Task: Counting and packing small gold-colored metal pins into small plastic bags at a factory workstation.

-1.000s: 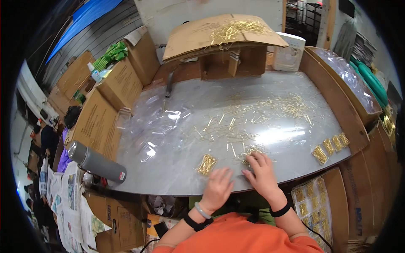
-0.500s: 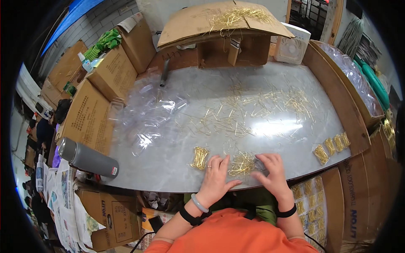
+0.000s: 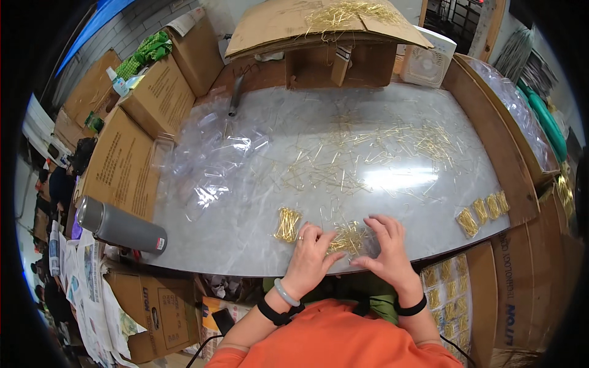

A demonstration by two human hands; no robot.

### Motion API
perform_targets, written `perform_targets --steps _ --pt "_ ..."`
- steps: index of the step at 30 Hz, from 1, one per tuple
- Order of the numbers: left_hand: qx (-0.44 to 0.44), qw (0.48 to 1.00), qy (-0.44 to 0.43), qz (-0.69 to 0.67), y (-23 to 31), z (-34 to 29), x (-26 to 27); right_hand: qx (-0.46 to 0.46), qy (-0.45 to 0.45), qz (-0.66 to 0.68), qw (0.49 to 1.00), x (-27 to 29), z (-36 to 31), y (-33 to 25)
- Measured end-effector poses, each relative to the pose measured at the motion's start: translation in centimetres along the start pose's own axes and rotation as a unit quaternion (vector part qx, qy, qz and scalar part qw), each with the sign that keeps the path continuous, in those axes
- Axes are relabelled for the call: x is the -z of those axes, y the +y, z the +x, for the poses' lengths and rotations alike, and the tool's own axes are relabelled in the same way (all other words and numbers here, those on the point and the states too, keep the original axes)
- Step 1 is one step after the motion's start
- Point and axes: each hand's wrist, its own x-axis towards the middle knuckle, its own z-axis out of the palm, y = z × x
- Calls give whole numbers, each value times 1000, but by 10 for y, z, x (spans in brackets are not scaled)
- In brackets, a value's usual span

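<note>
A heap of gold wire hooks (image 3: 351,237) lies near the table's front edge, between my two hands. My left hand (image 3: 310,256) is at its left side, fingers bent, with hook ends between thumb and forefinger. On the right my right hand (image 3: 392,254) stands open, thumb and fingers spread around that side of the heap. Clear plastic shows beside its palm, but its shape is hard to make out. A neat bundle of gold hooks (image 3: 287,224) rests just left of my left hand.
Loose hooks (image 3: 423,141) are scattered across the grey table (image 3: 245,245). Clear plastic boxes (image 3: 215,153) pile up at left, near a grey bottle (image 3: 123,227). Several hook bundles (image 3: 480,210) line the right edge. A cardboard box (image 3: 337,64) and a white fan (image 3: 427,58) stand behind.
The heap has shifted slightly left. My left thumb and forefinger have come over its left end, and my right hand has moved a little left and spread its fingers.
</note>
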Motion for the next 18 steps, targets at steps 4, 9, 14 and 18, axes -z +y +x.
perform_targets --steps 4,9,14,18 --pt "-61 998 13 14 -4 2 1 120 -75 -42 989 5 11 7" --pt "-50 998 -4 -33 9 4 11 47 -51 13 998 -26 -11 14" --pt "-73 997 20 15 5 -1 3 22 -57 135 989 -7 2 -4" --pt "-88 995 27 28 7 0 5 11 -117 101 988 1 20 -3"
